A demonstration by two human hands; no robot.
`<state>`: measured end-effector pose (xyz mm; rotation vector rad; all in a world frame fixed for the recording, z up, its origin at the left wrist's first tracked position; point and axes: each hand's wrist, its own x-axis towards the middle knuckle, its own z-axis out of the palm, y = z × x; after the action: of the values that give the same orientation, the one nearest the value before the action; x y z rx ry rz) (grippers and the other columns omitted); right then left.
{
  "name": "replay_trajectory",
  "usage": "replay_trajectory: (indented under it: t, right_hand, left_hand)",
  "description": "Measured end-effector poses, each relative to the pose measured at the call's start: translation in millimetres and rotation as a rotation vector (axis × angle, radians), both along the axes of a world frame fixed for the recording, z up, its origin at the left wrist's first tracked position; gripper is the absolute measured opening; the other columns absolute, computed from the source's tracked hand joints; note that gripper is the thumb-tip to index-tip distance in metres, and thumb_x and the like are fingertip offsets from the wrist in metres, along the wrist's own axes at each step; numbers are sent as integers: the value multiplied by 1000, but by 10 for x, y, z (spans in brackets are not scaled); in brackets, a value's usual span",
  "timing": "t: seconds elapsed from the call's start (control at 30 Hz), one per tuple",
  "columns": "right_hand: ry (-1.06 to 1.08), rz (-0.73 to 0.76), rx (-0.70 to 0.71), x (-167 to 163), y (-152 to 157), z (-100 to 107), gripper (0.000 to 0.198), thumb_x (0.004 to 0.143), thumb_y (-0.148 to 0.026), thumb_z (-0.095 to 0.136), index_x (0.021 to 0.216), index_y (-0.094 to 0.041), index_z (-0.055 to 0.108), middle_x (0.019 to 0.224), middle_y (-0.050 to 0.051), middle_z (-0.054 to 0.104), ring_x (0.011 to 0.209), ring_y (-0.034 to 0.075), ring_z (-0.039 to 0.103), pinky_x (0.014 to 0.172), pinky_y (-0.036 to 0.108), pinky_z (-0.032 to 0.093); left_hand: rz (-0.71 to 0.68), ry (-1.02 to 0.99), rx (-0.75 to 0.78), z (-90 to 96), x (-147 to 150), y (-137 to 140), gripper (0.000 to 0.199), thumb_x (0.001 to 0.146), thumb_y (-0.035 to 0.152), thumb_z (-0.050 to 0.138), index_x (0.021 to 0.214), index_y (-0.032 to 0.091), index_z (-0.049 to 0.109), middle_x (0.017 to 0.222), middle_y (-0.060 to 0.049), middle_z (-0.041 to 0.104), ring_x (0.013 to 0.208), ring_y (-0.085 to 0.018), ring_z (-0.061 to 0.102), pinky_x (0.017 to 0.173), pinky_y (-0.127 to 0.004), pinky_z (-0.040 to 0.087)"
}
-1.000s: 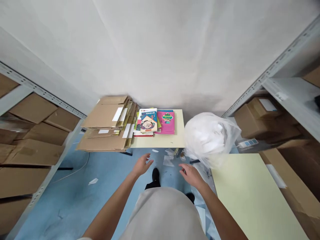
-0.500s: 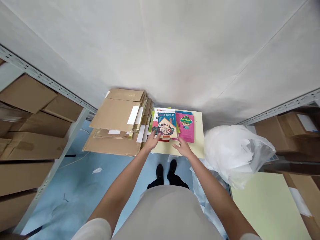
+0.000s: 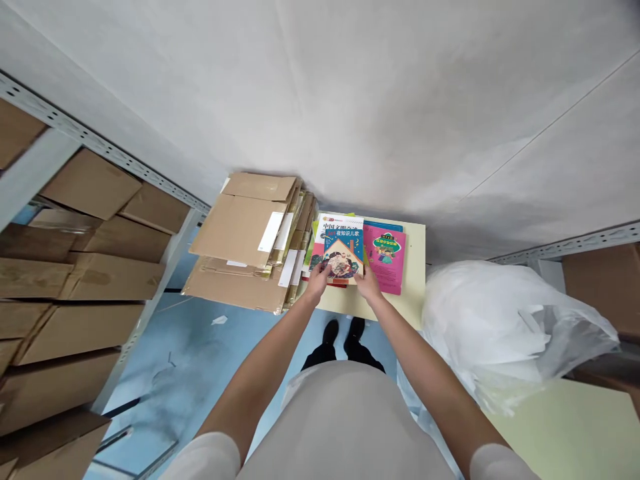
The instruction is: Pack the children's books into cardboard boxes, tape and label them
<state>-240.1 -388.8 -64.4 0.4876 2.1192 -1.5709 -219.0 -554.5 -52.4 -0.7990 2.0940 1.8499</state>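
Left hand and right hand brought onto blue book since earlier frame; lower corners gripped by fingers, presumably for steadiness; book held over white book on counter, beside pink book.

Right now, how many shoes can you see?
2. Both are black and on the blue floor, just in front of the table: the left shoe and, beside it, the right shoe. Others may be hidden under the table.
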Motion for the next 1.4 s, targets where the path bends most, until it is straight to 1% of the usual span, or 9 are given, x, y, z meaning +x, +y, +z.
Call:
replay_trajectory:
  t: [0.13, 0.27, 0.37, 0.47, 0.63, 0.8, 0.97, 1.17, 1.4]
  right_hand:
    - [-133, -67, -158, 111, 84, 166, 28, 66, -24, 68, 94, -20, 61, 102, 8, 69, 100, 26, 64, 85, 42, 53]
    - [-163, -155, -254, 456, 138, 318, 29, 63, -26, 72, 88, -21, 57, 96, 6, 71, 87, 23, 68, 74, 40, 56]
    - [-181, -262, -405, 839, 180, 394, 38, 61, -29, 75, 92, -23, 54, 95, 4, 70, 84, 22, 69, 71, 39, 56]
    - [-127, -340, -512, 1274, 248, 491, 46, 60, -33, 78, 96, -24, 52, 96, 2, 69, 86, 21, 69, 74, 38, 56]
    - [10, -516, -530, 2018, 454, 763, 50, 61, -40, 79, 98, -26, 49, 96, 1, 68, 83, 21, 68, 71, 34, 54]
    - [142, -732, -431, 2749, 799, 1068, 45, 62, -52, 75, 88, -25, 50, 91, 1, 69, 82, 21, 66, 71, 34, 52]
    - [356, -1032, -418, 3497, 1285, 1226, 56, 66, -54, 72, 114, -29, 55, 115, 5, 63, 99, 24, 63, 76, 35, 53]
    - [452, -1333, -347, 4399, 1922, 1103, 58, 67, -49, 72, 119, -29, 57, 121, 5, 59, 100, 25, 62, 81, 39, 54]
    - [394, -1462, -378, 5166, 2694, 781, 68, 62, -39, 75, 125, -31, 52, 98, 3, 63, 91, 22, 63, 81, 41, 53]
  left_hand:
    - [-7, -92, 66, 89, 119, -17, 38, 80, 39, 59, 109, 15, 63, 110, -14, 68, 101, -24, 62, 86, -38, 48]
    - [-83, -130, 115, 260, 381, -89, 39, 74, 35, 67, 105, 12, 64, 107, -15, 68, 97, -25, 63, 81, -37, 49]
    - [-172, -142, 184, 370, 660, -174, 52, 70, 39, 71, 115, 16, 58, 118, -14, 63, 101, -25, 62, 78, -35, 51]
    - [-305, -147, 397, 444, 936, -227, 73, 67, 43, 75, 131, 28, 44, 132, -12, 55, 111, -25, 59, 77, -35, 53]
    - [-549, -172, 496, 528, 1193, -14, 98, 64, 50, 77, 143, 29, 25, 117, -9, 65, 104, -23, 63, 83, -38, 54]
    - [-904, -177, 514, 643, 1292, 555, 102, 64, 53, 75, 146, 22, 22, 113, -11, 67, 97, -24, 66, 87, -39, 53]
    - [-1302, -166, 453, 751, 1505, 1339, 103, 64, 58, 71, 146, 18, 24, 111, -13, 68, 102, -28, 64, 91, -41, 51]
    - [-1558, -96, 425, 688, 2109, 2408, 93, 69, 51, 70, 145, 17, 28, 120, -14, 64, 109, -27, 61, 94, -38, 48]
    - [-1700, -35, 139, 440, 2712, 3467, 66, 75, 34, 63, 136, 19, 44, 124, -10, 62, 92, -21, 65, 87, -39, 50]
